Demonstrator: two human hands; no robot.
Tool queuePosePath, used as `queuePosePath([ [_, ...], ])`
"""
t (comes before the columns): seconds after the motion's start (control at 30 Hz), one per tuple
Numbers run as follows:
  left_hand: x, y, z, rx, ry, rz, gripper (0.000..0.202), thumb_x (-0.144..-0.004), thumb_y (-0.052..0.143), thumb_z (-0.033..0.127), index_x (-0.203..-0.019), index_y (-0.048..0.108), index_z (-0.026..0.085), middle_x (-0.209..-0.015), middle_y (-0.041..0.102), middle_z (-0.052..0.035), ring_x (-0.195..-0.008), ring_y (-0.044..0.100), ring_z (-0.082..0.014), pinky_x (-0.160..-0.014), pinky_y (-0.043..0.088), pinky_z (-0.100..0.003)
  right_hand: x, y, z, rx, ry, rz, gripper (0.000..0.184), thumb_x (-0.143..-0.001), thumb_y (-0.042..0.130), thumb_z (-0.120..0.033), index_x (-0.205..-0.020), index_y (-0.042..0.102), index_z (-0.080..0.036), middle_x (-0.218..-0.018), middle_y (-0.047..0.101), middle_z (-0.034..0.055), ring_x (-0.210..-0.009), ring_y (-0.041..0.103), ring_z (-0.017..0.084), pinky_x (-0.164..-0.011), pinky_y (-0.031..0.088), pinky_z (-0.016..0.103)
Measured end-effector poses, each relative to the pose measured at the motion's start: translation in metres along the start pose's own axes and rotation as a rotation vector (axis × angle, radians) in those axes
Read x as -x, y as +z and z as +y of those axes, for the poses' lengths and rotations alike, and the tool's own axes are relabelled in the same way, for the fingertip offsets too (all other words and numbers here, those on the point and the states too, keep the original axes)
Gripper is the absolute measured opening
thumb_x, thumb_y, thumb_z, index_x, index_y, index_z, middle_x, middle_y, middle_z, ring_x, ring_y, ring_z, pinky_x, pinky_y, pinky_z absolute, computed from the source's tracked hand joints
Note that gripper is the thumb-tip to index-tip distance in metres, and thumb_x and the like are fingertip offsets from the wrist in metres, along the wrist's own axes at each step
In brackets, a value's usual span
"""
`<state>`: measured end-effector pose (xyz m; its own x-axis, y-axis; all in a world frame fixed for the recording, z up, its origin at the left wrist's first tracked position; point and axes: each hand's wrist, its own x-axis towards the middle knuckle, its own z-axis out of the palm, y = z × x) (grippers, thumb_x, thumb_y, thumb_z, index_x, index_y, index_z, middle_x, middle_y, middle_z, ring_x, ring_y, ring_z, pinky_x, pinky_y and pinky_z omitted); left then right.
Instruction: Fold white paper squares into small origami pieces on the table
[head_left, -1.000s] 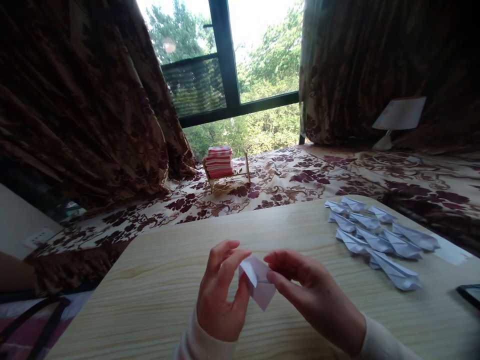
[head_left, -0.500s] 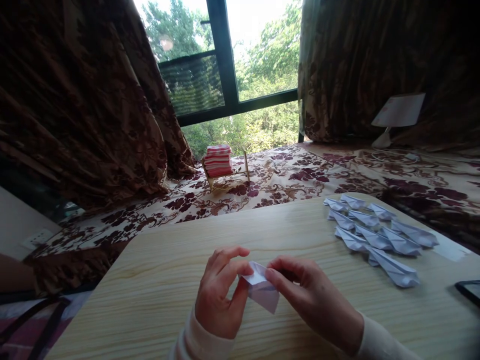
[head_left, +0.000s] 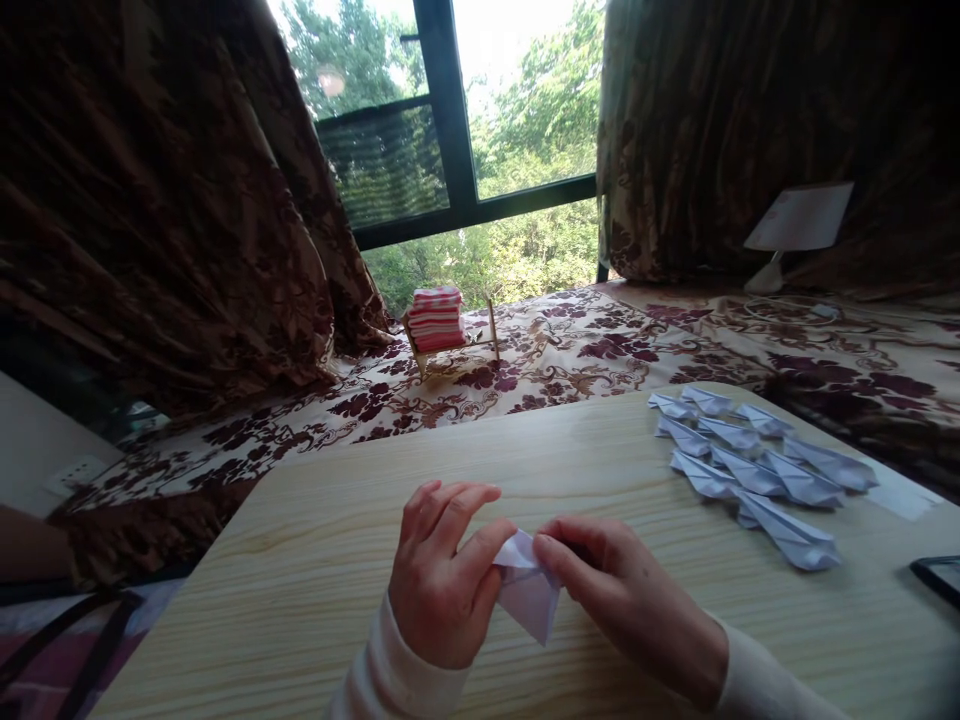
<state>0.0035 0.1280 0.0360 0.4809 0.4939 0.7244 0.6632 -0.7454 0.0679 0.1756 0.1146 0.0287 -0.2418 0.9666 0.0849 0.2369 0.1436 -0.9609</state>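
A small folded piece of white paper is held between both hands above the wooden table, with a pointed corner hanging down toward me. My left hand pinches its left edge between thumb and index finger, the other fingers raised and curled. On the paper's right side, my right hand grips the edge between thumb and fingers; its fingertips are partly hidden behind the thumb. Several folded white paper pieces lie grouped at the table's far right, apart from both hands.
The light wooden table has rounded far corners. Flat white paper and a dark-edged device lie at its right. Beyond, a floral cloth carries a small rack with striped cloths and a lamp.
My left hand has turned slightly, its thumb and index finger closing over the paper's upper left. The paper has tilted, its point hanging a little lower. My right hand stays nearly in place.
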Motion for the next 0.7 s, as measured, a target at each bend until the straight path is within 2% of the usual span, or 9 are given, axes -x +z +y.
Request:
queuePosePath([
  [0.13,0.001,0.002,0.002,0.049,-0.026,0.003,0.026,-0.075,0.046,0.005,-0.085,0.062,0.022,-0.103,0.064,-0.0053,-0.102,0.052,-0.0207,-0.097,0.031,-0.045,0.000,0.000,0.000,0.026,-0.018,-0.026,0.036,-0.082,0.041,-0.044,-0.059,0.050,-0.017,-0.054,0.042,-0.0021,-0.053,0.038,0.011,-0.047,0.031,0.022],
  [0.23,0.001,0.001,0.002,0.081,-0.053,0.003,0.020,-0.076,0.045,0.006,-0.081,0.058,0.021,-0.097,0.066,-0.0036,-0.101,0.054,-0.0198,-0.100,0.029,-0.044,0.000,0.001,0.003,0.104,-0.051,0.014,0.036,-0.084,0.042,-0.042,-0.059,0.049,-0.018,-0.054,0.044,-0.0020,-0.053,0.038,0.011,-0.048,0.031,0.023],
  [0.33,0.003,0.000,0.000,0.108,-0.091,-0.047,0.017,-0.076,0.045,0.007,-0.082,0.052,0.020,-0.092,0.067,-0.0026,-0.099,0.055,-0.0193,-0.099,0.029,-0.042,0.001,0.002,0.004,0.110,-0.078,0.059,0.036,-0.085,0.042,-0.041,-0.059,0.050,-0.018,-0.055,0.048,-0.0012,-0.053,0.041,0.011,-0.049,0.033,0.023],
  [0.4,0.004,0.001,0.000,0.124,-0.123,-0.071,0.017,-0.077,0.045,0.006,-0.084,0.051,0.020,-0.086,0.066,-0.0019,-0.094,0.058,-0.0181,-0.097,0.033,-0.040,0.002,0.002,0.003,0.036,-0.075,0.058,0.032,-0.085,0.043,-0.041,-0.068,0.055,-0.017,-0.060,0.053,-0.0003,-0.056,0.046,0.012,-0.050,0.037,0.022],
  [0.47,0.005,0.002,0.001,0.154,-0.183,-0.041,0.015,-0.077,0.046,0.007,-0.083,0.051,0.020,-0.082,0.064,-0.0013,-0.086,0.059,-0.0170,-0.094,0.036,-0.039,0.003,0.003,0.001,-0.036,-0.062,0.042,0.023,-0.082,0.049,-0.038,-0.083,0.058,-0.017,-0.068,0.059,0.0005,-0.059,0.051,0.012,-0.054,0.041,0.022],
  [0.57,0.005,0.005,0.009,0.269,-0.417,0.031,0.009,-0.078,0.048,0.014,-0.078,0.054,0.020,-0.077,0.063,-0.0007,-0.077,0.058,-0.0162,-0.082,0.044,-0.033,0.003,0.005,0.000,-0.059,-0.068,0.050,0.021,-0.077,0.055,-0.032,-0.091,0.059,-0.016,-0.069,0.060,0.0002,-0.058,0.053,0.012,-0.054,0.043,0.022],
  [0.7,0.001,0.007,0.019,0.569,-0.800,0.065,0.011,-0.077,0.055,0.028,-0.075,0.060,0.018,-0.069,0.060,0.0009,-0.064,0.055,-0.0133,-0.061,0.043,-0.023,0.002,0.006,0.004,-0.070,-0.079,0.068,0.022,-0.079,0.050,-0.036,-0.079,0.059,-0.016,-0.064,0.057,0.0010,-0.058,0.052,0.013,-0.054,0.042,0.023],
])
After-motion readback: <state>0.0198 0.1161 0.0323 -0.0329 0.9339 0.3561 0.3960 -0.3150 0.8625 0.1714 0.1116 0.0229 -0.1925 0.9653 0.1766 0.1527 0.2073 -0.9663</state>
